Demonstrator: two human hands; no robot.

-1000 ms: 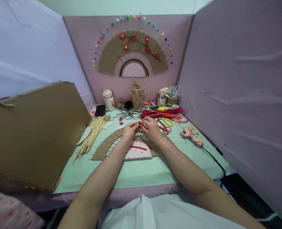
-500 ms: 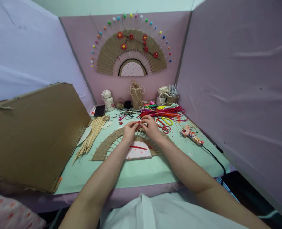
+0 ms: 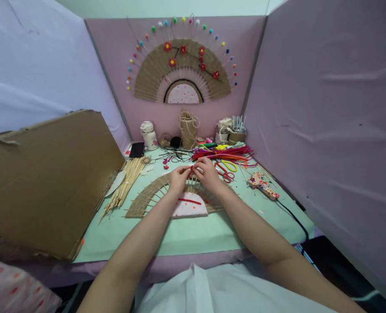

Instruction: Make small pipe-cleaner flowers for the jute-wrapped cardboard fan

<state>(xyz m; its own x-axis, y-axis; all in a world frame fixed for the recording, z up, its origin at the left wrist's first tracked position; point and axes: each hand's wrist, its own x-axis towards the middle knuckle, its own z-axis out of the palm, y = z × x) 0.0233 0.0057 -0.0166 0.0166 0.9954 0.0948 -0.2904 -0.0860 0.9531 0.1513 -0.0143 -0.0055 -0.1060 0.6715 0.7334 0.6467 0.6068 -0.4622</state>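
Here, left fingers (image 3: 184, 170) and right fingers (image 3: 199, 165) pinched on small red piece (image 3: 192, 168), above coarse, arched fan (image 3: 143, 195).

a white bottle (image 3: 149, 137) stands just beside a black phone (image 3: 137, 150).

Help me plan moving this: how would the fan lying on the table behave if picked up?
The fan is probably light for its size, being thin with gaps between its sticks. Those sticks likely keep it fairly stiff, but their slim ends poking past the woven band could snap.
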